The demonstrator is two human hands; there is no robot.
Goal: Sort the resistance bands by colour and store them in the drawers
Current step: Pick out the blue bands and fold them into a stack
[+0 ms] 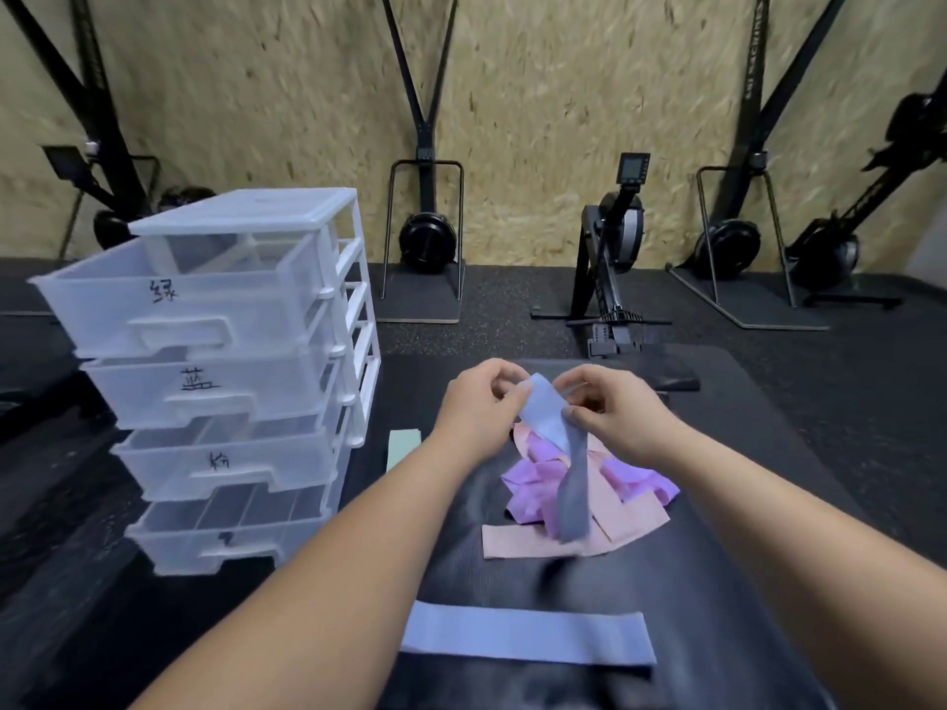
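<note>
Blue resistance band [551, 427] pinched at its top end betw. thumb & fingertips of both our hands, L hand [479, 409] on its left edge, R hand [612, 415] on its right, fingers curled in tight on the fabric. The band hangs twisted from that grip, lower end trailing down over the pile of bands [579, 497] on the black mat [743, 504]; we can't tell if the tip touches the pile. The pile mixes purple bands [533, 489] w/ pink bands [630, 520], overlapping and crumpled. Nearer to us, a second blue band [528, 638] lies flat and straight across the mat, apart from the pile. A green band [403, 445] lies flat at the mat's left edge, just beside the drawer unit [230, 371]. That unit, white frame w/ translucent drawers, stands to our left; all drawers are pulled out in steps, the fronts hand-marked w/ characters. Beyond the mat, rowing machines [612, 263] stand vs. a chipboard wall [538, 94].
</note>
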